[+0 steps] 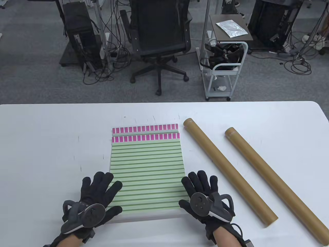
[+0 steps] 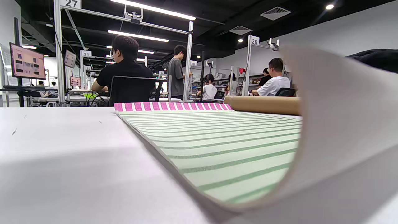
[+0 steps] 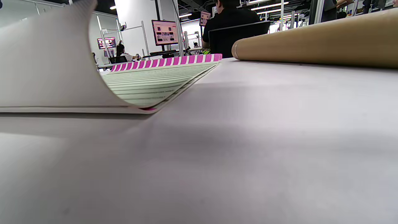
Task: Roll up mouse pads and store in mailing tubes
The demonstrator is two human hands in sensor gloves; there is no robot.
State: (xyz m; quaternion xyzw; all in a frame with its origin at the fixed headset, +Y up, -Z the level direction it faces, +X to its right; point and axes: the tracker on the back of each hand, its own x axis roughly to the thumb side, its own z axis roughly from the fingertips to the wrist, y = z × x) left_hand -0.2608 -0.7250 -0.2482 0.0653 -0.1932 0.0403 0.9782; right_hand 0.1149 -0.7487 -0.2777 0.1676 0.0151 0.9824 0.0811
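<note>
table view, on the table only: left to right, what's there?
left hand → striped mouse pads → right hand → nearer mailing tube → farther-right mailing tube, all on the white table.

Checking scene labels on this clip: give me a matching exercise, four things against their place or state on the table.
Things:
1. top mouse pad
2. lower mouse pad
3. nearer mailing tube
4. farther mailing tube

States:
A. near edge lifted and curling up
B. lying closest to the table's right edge
C. only its pink strip peeks out at the far end
D. lying just right of the pads

Pairs: 1-A, 2-C, 3-D, 4-B
</note>
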